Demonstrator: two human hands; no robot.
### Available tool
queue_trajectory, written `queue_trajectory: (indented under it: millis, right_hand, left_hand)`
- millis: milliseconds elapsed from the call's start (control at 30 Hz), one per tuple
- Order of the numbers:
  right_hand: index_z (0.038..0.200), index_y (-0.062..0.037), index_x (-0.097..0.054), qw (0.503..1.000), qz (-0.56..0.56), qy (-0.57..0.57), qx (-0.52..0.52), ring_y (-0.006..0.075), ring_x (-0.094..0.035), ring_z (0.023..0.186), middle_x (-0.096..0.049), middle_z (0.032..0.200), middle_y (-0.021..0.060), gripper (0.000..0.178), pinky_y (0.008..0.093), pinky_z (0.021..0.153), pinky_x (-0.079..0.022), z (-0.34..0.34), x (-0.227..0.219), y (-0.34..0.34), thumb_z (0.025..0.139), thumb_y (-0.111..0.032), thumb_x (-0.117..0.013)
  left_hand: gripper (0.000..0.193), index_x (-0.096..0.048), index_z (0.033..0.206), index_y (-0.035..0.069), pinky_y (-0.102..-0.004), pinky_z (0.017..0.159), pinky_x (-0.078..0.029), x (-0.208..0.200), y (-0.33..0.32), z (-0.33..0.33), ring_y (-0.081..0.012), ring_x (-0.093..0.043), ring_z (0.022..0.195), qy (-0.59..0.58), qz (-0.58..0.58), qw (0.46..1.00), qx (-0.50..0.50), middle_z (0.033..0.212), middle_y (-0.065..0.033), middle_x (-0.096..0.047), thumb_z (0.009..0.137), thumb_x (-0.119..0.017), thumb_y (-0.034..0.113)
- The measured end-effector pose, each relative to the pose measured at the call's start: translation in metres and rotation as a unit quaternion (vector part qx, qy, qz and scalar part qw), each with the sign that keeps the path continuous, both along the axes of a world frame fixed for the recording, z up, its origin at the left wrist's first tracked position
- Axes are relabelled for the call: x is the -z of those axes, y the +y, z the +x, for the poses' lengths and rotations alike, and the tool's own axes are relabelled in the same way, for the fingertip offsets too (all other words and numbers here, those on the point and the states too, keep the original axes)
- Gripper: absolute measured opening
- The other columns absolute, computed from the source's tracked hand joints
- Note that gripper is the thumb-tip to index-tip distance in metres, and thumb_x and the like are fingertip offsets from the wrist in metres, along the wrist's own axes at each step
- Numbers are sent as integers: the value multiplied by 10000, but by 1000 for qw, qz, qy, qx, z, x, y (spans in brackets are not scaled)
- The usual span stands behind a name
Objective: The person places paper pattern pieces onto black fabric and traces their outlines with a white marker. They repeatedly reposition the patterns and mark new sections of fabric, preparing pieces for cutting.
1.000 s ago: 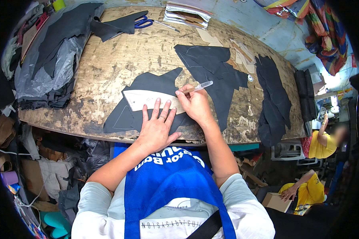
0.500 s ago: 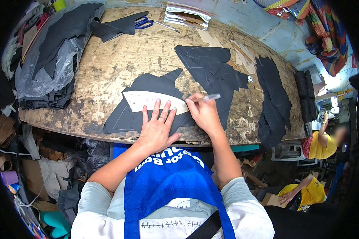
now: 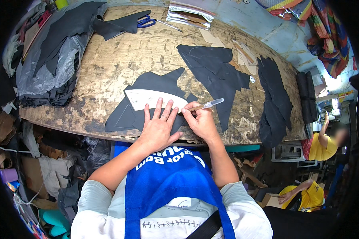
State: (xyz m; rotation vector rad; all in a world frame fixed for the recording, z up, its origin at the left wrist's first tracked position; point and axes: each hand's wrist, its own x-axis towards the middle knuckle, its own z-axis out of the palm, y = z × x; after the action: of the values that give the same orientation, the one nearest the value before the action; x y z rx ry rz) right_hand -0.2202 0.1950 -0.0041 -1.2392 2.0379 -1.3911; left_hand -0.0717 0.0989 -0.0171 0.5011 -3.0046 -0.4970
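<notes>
My left hand [image 3: 158, 125] lies flat with fingers spread, pressing a white curved pattern piece [image 3: 149, 97] onto a sheet of black leather-like material [image 3: 157, 81]. In my right hand [image 3: 200, 121] is a pen [image 3: 212, 103] with a clear cap on its upper end. Its lower tip meets the pattern's near edge, close to the right end and beside my left fingertips. Pale outlines show on the black sheet left of my hand.
More black pieces [image 3: 211, 69] with pale lines lie farther right, and others [image 3: 274, 103] by the right edge. At the back are blue-handled scissors [image 3: 146, 22], a pen [image 3: 169, 26] and stacked papers [image 3: 189, 16]. Plastic-wrapped black material [image 3: 64, 51] fills the left side. Two people in yellow sit at right.
My right hand has moved from the pattern's right tip toward me and slightly left, along its near edge. The pen now tilts differently. My left hand stays on the pattern.
</notes>
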Motion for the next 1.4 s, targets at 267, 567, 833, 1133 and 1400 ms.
queue_trajectory:
  millis: [267,567,833,1133,1400]
  right_hand:
    - [819,23,-615,994,-26,39,103,92,-598,619,-617,672,49,116,247,558,-471,-15,-22,8,858,-84,-632]
    - [859,-4,-617,985,-45,-7,-168,116,-583,657,-633,759,51,112,262,591,-461,44,0,-72,870,-115,-631]
    - [791,-39,-648,982,-1,127,-137,315,-643,713,-641,725,159,112,408,639,-505,51,-10,-82,798,-150,-638]
    - [837,-54,-635,972,-79,125,-185,324,-636,745,-658,799,137,105,396,674,-498,56,-5,-87,810,-154,-646]
    - [848,-24,-617,998,15,1,-61,266,-655,734,-656,781,144,141,336,673,-510,1,-12,-38,844,-165,-624]
  left_hand:
    - [767,-384,1394,48,-649,1060,-133,-14,-11,0,-376,-174,1399,-4,47,999,4,1482,-176,-291,829,-562,536]
    - [628,-223,1450,29,-326,902,-494,-16,-112,15,-242,-595,1048,196,741,617,-180,1254,-209,-515,1001,-295,463]
    - [651,-189,1450,8,-327,878,-514,-7,-115,16,-254,-605,1055,200,743,611,-186,1243,-228,-517,1000,-292,467]
    - [646,-151,1470,39,-345,933,-472,-9,-112,15,-264,-585,1095,191,735,626,-175,1262,-215,-517,1003,-295,462]
    - [685,-177,1470,44,-317,905,-464,-13,-109,13,-236,-582,1096,158,656,717,-177,1230,-216,-546,987,-310,511]
